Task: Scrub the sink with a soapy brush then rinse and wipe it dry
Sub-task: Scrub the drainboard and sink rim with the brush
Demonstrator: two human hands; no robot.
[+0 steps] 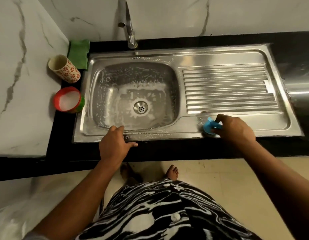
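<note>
Stainless steel sink (167, 58) is sitting in the black desk (63, 153), basin left, ribbed drainboard (226, 89) right. Blue-handled brush (210, 126) is pressing down on the flat strip just in front of the ribs, near the front rim. Right hand (235, 129) is gripping the brush handle from above, fingers curled round it, likely to bear down while scrubbing. Left hand (114, 144) is holding nothing; fingers are lying on the front rim by the basin, thumb along the desk edge, probably bracing. White suds (126, 90) are ringing the drain (140, 107) and streaking the basin walls, so the basin is looking scrubbed; the drainboard is looking mostly foam-free. Faucet (127, 23) is standing at the back rim with no stream showing, so rinsing is not begun. Green cloth (79, 53) is waiting at the back-left corner, probably for drying. Red tub (68, 100) of white stuff, likely soap, and floral cup (64, 68) are standing just left of the sink, within reach.
</note>
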